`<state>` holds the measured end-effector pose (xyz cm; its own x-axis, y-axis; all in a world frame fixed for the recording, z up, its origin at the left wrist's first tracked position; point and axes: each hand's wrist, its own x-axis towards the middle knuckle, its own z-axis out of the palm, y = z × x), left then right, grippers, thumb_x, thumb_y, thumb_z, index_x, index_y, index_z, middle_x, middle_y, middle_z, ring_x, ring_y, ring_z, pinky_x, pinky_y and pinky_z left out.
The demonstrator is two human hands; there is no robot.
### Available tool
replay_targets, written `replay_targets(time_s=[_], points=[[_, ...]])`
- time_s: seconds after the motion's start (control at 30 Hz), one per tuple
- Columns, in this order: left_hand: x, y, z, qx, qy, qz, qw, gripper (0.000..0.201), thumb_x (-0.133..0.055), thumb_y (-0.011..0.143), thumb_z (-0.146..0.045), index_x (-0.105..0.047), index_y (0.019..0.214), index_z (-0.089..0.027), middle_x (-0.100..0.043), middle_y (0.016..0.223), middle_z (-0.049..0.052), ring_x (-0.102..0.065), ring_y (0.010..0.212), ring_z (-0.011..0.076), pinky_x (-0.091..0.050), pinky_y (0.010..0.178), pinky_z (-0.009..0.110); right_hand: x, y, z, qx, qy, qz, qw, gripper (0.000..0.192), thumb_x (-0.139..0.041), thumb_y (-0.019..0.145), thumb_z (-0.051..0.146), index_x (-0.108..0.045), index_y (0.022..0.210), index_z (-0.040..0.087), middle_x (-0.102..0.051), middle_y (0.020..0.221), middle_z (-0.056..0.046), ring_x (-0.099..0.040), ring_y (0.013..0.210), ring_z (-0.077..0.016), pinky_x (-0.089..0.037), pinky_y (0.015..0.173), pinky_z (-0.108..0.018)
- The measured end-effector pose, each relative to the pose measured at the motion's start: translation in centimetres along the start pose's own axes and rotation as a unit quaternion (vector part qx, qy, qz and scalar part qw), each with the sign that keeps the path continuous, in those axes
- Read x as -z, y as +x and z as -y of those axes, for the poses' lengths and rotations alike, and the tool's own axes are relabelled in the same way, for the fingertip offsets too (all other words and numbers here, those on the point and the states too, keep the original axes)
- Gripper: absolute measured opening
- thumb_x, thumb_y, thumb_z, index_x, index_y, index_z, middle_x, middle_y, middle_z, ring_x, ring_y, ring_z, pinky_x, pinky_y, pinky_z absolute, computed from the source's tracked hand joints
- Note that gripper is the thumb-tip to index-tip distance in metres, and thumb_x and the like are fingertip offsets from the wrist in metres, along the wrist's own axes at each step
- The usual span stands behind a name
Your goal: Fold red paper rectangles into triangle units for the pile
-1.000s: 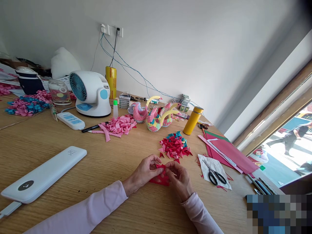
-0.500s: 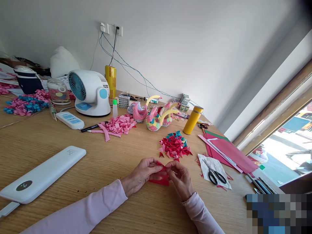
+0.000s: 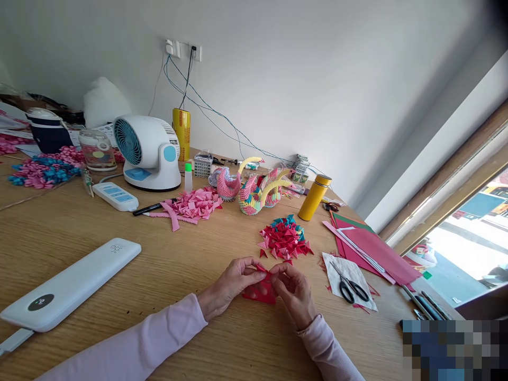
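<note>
My left hand (image 3: 232, 283) pinches a small piece of red paper (image 3: 266, 275) between thumb and fingers. From the other side, the fingertips of my right hand (image 3: 297, 296) close on the same piece. Just below the fingers, red paper (image 3: 264, 296) lies at table level, partly covered by my hands. Beyond them sits a pile of folded paper triangles (image 3: 284, 238), mostly red with some teal and pink. To the right, black-handled scissors (image 3: 349, 286) rest on a white tissue (image 3: 367, 300).
Colored paper sheets (image 3: 381, 248) lie at the right. Further back stand a yellow bottle (image 3: 315, 198), folded-paper swans (image 3: 250, 200), a pile of pink paper pieces (image 3: 198, 203) and a white fan (image 3: 153, 148). A white power bank (image 3: 79, 278) lies at the left.
Both hands stay almost in place, still pinching the small red paper. The fingers have shifted only slightly around it, and the whole view has moved a little.
</note>
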<state>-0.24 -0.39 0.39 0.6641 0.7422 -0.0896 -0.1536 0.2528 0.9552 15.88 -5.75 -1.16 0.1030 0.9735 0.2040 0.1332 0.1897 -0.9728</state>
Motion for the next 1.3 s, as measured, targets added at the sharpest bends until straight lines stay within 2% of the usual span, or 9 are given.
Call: replay_targets(time_s=[0.23, 0.4, 0.53, 0.7, 0.83, 1.0, 1.3], points=[[0.0, 0.0, 0.2, -0.004, 0.019, -0.002, 1.0, 0.03, -0.067, 0.074, -0.037, -0.058, 0.091, -0.014, -0.068, 0.067, 0.003, -0.063, 0.058, 0.0126, -0.041, 0.048, 0.018, -0.1, 0.0, -0.1, -0.014, 0.033, 0.0, 0.999, 0.023, -0.065, 0.075, 0.038, -0.062, 0.083, 0.017, -0.059, 0.067, -0.001, -0.057, 0.057, -0.0142, -0.045, 0.052, -0.024], [-0.2, -0.1, 0.1, 0.037, -0.018, 0.004, 0.999, 0.03, -0.069, 0.073, -0.037, -0.061, 0.088, -0.013, -0.07, 0.07, 0.005, -0.065, 0.061, 0.0148, -0.042, 0.048, 0.019, -0.1, 0.0, -0.4, -0.008, 0.03, 0.001, 1.0, 0.021, -0.065, 0.076, 0.037, -0.063, 0.081, 0.016, -0.058, 0.063, -0.001, -0.053, 0.053, -0.0124, -0.043, 0.049, -0.023], [-0.2, -0.1, -0.1, 0.066, -0.069, -0.002, 0.995, 0.026, -0.072, 0.069, -0.031, -0.063, 0.085, -0.011, -0.069, 0.071, 0.004, -0.063, 0.057, 0.0122, -0.044, 0.049, 0.019, 0.0, 0.0, -0.3, -0.002, 0.01, 0.005, 1.0, 0.02, -0.063, 0.077, 0.036, -0.063, 0.079, 0.016, -0.058, 0.062, -0.001, -0.052, 0.053, -0.0122, -0.042, 0.049, -0.023], [-0.1, -0.1, -0.5, 0.086, -0.107, 0.025, 0.99, 0.027, -0.073, 0.069, -0.03, -0.065, 0.086, -0.01, -0.069, 0.072, 0.005, -0.064, 0.062, 0.0126, -0.048, 0.057, 0.021, 0.0, 0.1, 0.0, -0.002, -0.005, -0.003, 1.0, 0.023, -0.062, 0.078, 0.038, -0.063, 0.078, 0.016, -0.058, 0.06, -0.001, -0.051, 0.051, -0.012, -0.042, 0.048, -0.022], [-0.1, -0.2, -0.4, 0.076, -0.097, 0.023, 0.992, 0.029, -0.072, 0.071, -0.034, -0.065, 0.086, -0.01, -0.068, 0.071, 0.005, -0.064, 0.062, 0.0122, -0.048, 0.056, 0.02, -0.1, 0.0, 0.3, 0.004, -0.017, 0.009, 1.0, 0.024, -0.062, 0.078, 0.039, -0.062, 0.079, 0.016, -0.061, 0.065, -0.002, -0.055, 0.056, -0.0136, -0.044, 0.05, -0.023], [-0.1, 0.0, 0.0, 0.058, -0.108, 0.013, 0.992, 0.026, -0.072, 0.072, -0.032, -0.062, 0.084, -0.012, -0.067, 0.071, 0.004, -0.062, 0.059, 0.0105, -0.049, 0.058, 0.021, -0.5, -0.1, 0.4, -0.025, 0.062, -0.007, 0.998, 0.03, -0.068, 0.074, 0.04, -0.057, 0.09, 0.018, -0.062, 0.069, -0.002, -0.058, 0.058, -0.0136, -0.044, 0.048, -0.021], [-0.1, 0.0, 0.4, 0.017, -0.055, 0.025, 0.998, 0.028, -0.068, 0.075, -0.036, -0.057, 0.088, -0.014, -0.068, 0.074, 0.005, -0.066, 0.065, 0.0151, -0.049, 0.055, 0.021, -0.4, 0.1, -0.5, -0.071, 0.092, -0.053, 0.992, 0.034, -0.074, 0.066, 0.044, -0.062, 0.082, 0.015, -0.067, 0.065, -0.004, -0.058, 0.053, -0.0134, -0.044, 0.046, -0.022]])
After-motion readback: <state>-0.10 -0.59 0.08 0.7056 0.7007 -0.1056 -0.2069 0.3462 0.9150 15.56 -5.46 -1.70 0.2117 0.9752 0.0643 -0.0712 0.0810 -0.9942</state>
